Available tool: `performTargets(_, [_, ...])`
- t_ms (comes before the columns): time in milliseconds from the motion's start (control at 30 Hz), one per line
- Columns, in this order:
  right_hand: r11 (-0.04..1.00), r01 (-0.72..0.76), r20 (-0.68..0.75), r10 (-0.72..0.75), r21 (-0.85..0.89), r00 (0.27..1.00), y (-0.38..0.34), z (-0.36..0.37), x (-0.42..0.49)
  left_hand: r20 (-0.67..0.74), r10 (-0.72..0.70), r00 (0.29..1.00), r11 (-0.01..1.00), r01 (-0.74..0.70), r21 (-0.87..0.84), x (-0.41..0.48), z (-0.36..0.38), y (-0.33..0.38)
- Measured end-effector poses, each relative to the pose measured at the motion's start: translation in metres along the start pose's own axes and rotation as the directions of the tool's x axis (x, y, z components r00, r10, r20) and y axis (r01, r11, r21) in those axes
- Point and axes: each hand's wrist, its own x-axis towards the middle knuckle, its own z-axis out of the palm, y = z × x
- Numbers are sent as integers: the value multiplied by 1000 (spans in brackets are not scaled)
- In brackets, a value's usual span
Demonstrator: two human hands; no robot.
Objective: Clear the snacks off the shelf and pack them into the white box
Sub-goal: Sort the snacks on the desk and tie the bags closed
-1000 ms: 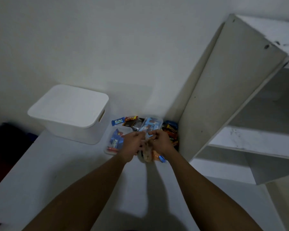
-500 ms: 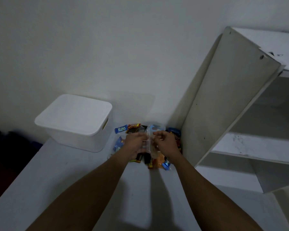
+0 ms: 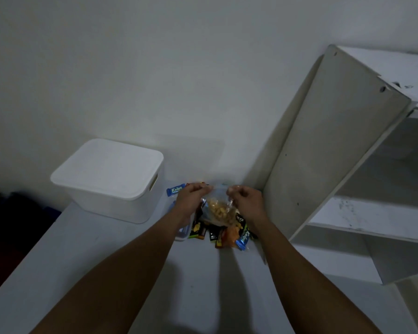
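**Pinching a clear bag [image 3: 219, 210] by both top corners**

Starts at ten o'clock of the clear bag with the white box [image 3: 106, 179], lid on, resting on the pale table [image 3: 82, 261] close to the wall. Finds a blue Kalpa packet [image 3: 175, 190] just beside the box's right wall, at nine o'clock of the left hand [image 3: 191, 198]. Grips the bag's top-left corner with that left hand, fingers curled, thumb and fingertips closed on the plastic. Holds the clear bag, full of yellowish pieces, stretched between the two hands. Cannot tell whether its bottom touches the packets below. Grips the top-right corner with the right hand [image 3: 247, 203] in the same way, fingers curled tight on the film. Shows the pile of snack packets [image 3: 217, 233] at six o'clock of the bag, lying on the table with dark, orange and green wrappers overlapping. Shows a second blue Kalpa packet [image 3: 243, 239] at the pile's four o'clock edge. Ends at three o'clock with the white shelf unit [image 3: 323, 153], its side panel standing just beside the right hand and the pile, its shelves opening further right
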Motion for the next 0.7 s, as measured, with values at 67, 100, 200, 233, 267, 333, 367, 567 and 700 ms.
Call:
performTargets(67, [993,-87,24,85,83,996,-8,-7,5,73,6,997,1000,-7,6,-4,-1,3])
performTargets(100, [987,-111,38,108,115,993,-11,-9,7,106,2,994,1000,-2,4,-6,0,3])
performTargets(200, [964,-163,64,153,210,986,-13,-11,11,118,-20,993,999,24,-31,-8,5,8])
performTargets(233, [956,-176,70,164,235,984,-14,-12,12,114,-21,993,998,27,-56,-7,7,10])
performTargets(267, [950,-184,74,171,253,983,-15,-12,11,108,-20,994,996,30,-89,-8,8,12])
performTargets(333, [947,-181,81,165,266,983,-17,-13,8,90,-26,996,991,37,-125,-8,11,15])
performTargets(367, [951,-172,84,155,257,984,-19,-13,7,81,-17,997,991,27,-127,-7,12,16])
performTargets(567, [980,-139,127,121,142,985,-28,-7,4,75,112,991,994,-113,10,-5,21,14])
performTargets(700, [994,-101,138,94,42,986,-32,-5,7,60,180,982,979,-185,84,-2,21,11])
